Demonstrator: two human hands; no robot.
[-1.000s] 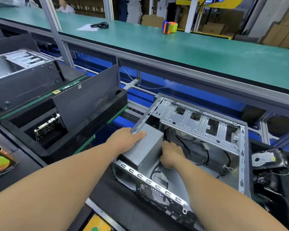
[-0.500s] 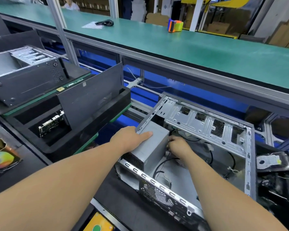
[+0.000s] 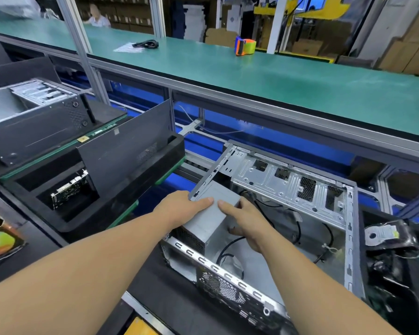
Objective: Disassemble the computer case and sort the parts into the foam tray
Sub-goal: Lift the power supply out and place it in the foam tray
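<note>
both of your hands are on the grey power supply (image 3: 213,216), which sits in the near-left corner of the open computer case (image 3: 290,189) lying on the black tabletop (image 3: 169,303). your left hand (image 3: 179,209) lies over the unit's top left edge, thumb flat on the lid; its fingers drop out of sight behind the case rail, so whether that grip is clamped cannot be told. your right hand (image 3: 242,218) holds the unit's right side, index finger straight on top, the other fingers curled down against its flank. black cables (image 3: 230,247) loop on the case floor below, their ends hidden by your wrist. the foam tray (image 3: 121,204) sits well left, a circuit card (image 3: 69,189) in one pocket and a dark panel (image 3: 126,148) standing in it. the bagged drive (image 3: 382,234) at right is blurred. half a second ago your right hand was down among the cables; it has since come up onto the unit.
</note>
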